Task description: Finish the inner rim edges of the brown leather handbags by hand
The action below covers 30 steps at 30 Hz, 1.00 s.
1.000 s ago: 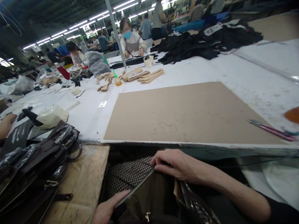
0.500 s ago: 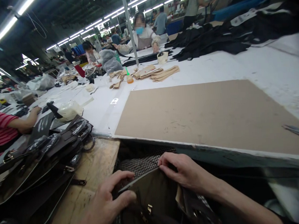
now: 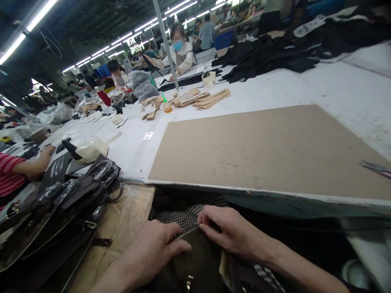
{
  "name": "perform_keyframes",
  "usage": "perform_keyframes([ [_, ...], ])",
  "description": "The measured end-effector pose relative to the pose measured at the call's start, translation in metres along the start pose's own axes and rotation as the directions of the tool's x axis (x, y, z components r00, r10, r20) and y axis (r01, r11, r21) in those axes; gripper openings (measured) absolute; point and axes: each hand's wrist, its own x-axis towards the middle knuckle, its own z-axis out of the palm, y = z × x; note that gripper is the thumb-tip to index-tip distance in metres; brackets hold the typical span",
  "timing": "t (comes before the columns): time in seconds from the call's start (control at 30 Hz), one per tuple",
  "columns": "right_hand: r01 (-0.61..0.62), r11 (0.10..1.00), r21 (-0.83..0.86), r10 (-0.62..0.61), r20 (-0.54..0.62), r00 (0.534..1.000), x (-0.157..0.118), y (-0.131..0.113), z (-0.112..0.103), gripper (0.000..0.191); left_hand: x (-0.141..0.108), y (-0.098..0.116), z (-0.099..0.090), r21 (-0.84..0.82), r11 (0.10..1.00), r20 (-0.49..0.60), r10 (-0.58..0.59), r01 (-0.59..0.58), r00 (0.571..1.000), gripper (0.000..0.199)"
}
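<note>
Your left hand (image 3: 154, 250) and right hand (image 3: 233, 233) meet on the top edge of the dark bag (image 3: 197, 267) in your lap, below the tabletop (image 3: 328, 88). Both hands are closed on that edge, fingers curled over it, thumbs hidden. Pinch close together and pull evenly along the rim, I'd say, so it lies flat and doesn't pucker. Mind the metal clasp (image 3: 189, 283) lower down; keep your fingers off it. The cardboard sheet (image 3: 266, 150) lies just ahead, and a pile of bags (image 3: 52, 210) sits at your left.
</note>
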Motion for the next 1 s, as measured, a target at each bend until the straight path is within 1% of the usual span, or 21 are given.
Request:
perform_keyframes([
  [0.07,0.004,1.000,-0.008,-0.004,0.002,1.000,0.000,-0.002,0.002,0.009,0.011,0.008,-0.002,0.123,0.988,0.064,0.084,-0.092,0.994,0.031],
  [0.1,0.000,1.000,-0.013,0.000,-0.001,1.000,0.000,-0.002,0.002,0.008,0.017,0.012,-0.001,0.148,0.980,0.093,0.121,-0.133,0.988,0.032],
  [0.2,-0.007,1.000,-0.005,0.007,0.018,1.000,0.000,-0.001,-0.007,0.006,0.030,0.019,0.002,0.092,0.977,0.156,0.178,-0.194,0.971,0.034],
  [0.33,0.037,0.999,-0.003,-0.036,0.112,0.993,-0.002,0.004,-0.034,0.010,0.034,0.015,0.008,0.033,0.988,0.127,0.148,-0.153,0.981,0.032],
  [0.43,0.019,1.000,0.022,-0.022,0.129,0.991,-0.003,0.008,-0.046,0.008,0.033,0.009,0.010,-0.029,0.993,0.125,0.120,-0.117,0.985,0.031],
  [0.53,-0.061,0.998,0.009,0.060,0.099,0.993,-0.003,0.010,-0.045,0.008,0.034,0.006,0.011,-0.103,0.990,0.150,0.109,-0.094,0.983,0.032],
  [0.67,-0.195,0.975,-0.105,0.203,0.070,0.977,-0.002,0.008,-0.041,0.008,0.036,0.003,0.010,-0.136,0.988,0.152,0.099,-0.079,0.983,0.034],
  [0.73,-0.200,0.968,-0.151,0.213,0.075,0.974,-0.002,0.005,-0.042,0.008,0.038,0.002,0.010,-0.142,0.986,0.142,0.108,-0.088,0.984,0.033],
  [0.87,-0.123,0.982,-0.140,0.141,0.120,0.983,-0.004,0.004,-0.044,0.017,0.041,-0.001,0.012,-0.141,0.988,0.143,0.088,-0.068,0.986,0.032],
  [0.93,-0.147,0.982,-0.120,0.159,0.101,0.982,-0.005,0.006,-0.043,0.017,0.041,-0.001,0.013,-0.145,0.987,0.150,0.085,-0.063,0.985,0.032],
  [1.0,-0.215,0.969,-0.126,0.224,0.064,0.972,-0.004,0.010,-0.040,0.018,0.040,-0.001,0.013,-0.158,0.984,0.146,0.110,-0.086,0.983,0.031],
])
